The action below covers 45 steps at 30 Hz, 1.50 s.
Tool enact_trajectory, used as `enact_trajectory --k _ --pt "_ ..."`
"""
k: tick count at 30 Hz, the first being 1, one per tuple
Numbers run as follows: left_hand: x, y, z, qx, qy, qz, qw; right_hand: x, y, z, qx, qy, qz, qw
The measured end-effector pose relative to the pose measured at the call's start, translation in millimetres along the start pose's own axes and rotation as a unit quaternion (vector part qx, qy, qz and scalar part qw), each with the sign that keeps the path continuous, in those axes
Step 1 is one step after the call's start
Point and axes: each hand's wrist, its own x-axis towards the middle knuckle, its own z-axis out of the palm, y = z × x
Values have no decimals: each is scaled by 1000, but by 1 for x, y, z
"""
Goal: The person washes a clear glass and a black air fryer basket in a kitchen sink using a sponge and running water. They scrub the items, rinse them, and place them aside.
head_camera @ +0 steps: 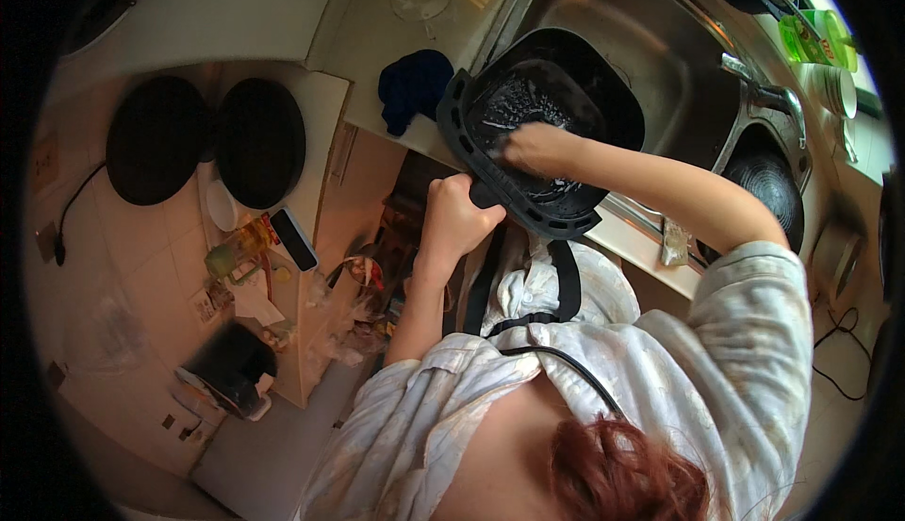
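Note:
A black air fryer basket (601, 89) is tilted over the near edge of the stainless steel sink (679, 40), its inside wet with whitish streaks. My left hand (456, 217) is closed around the basket's handle (484, 194). Inside the basket is my right hand (541, 150), its fingers curled down near the bottom; whether it holds something cannot be seen. Beside the basket's rim, a crumpled dark blue cloth (413, 89) lies on the counter.
A chrome faucet (774, 97) stands at the sink's far right, beside a black pan (763, 181) in the second basin. Green bottles (816, 40) are behind. On the left counter are an open round black appliance (258, 142), a phone (293, 238) and a black appliance (233, 365).

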Motion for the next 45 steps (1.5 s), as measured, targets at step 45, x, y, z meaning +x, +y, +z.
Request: enact_trajectory --k 45 --pt "7 12 16 10 31 6 999 17 44 -37 -60 206 339 916"
